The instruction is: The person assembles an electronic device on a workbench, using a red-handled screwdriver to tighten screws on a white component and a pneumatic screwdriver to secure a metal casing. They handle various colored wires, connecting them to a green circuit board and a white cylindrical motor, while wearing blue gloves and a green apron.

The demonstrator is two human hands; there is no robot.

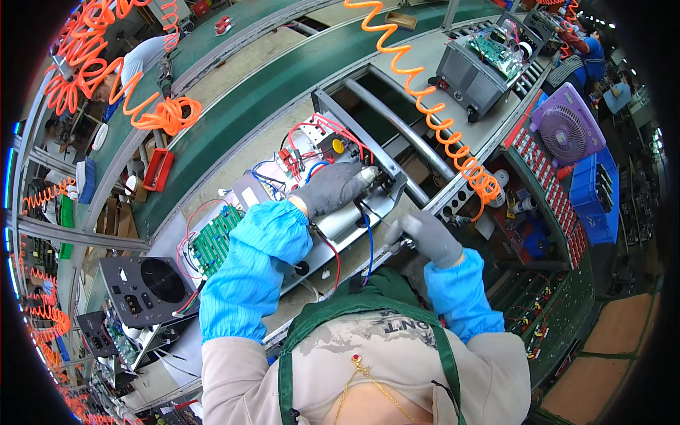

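In front of me lies an open metal chassis (354, 225) with red and blue wires, a yellow round part (338, 146) and a green circuit board (214, 239). My left hand (331, 190), in a grey glove, reaches across it. Its fingers are curled at the inner side of the dark end panel (389, 185); what they grip there is hidden. Just outside that panel, my gloved right hand (431, 239) is closed around a small metallic piece too small to name. A blue wire (370, 244) hangs from the chassis between my hands.
An orange coiled hose (443, 127) hangs at the right. Beyond the roller frame stands another open unit (471, 78). A purple fan (567, 126) and blue bin (593, 198) are far right. A black fan-panel unit (150, 289) sits left, and a green conveyor (248, 88) runs behind.
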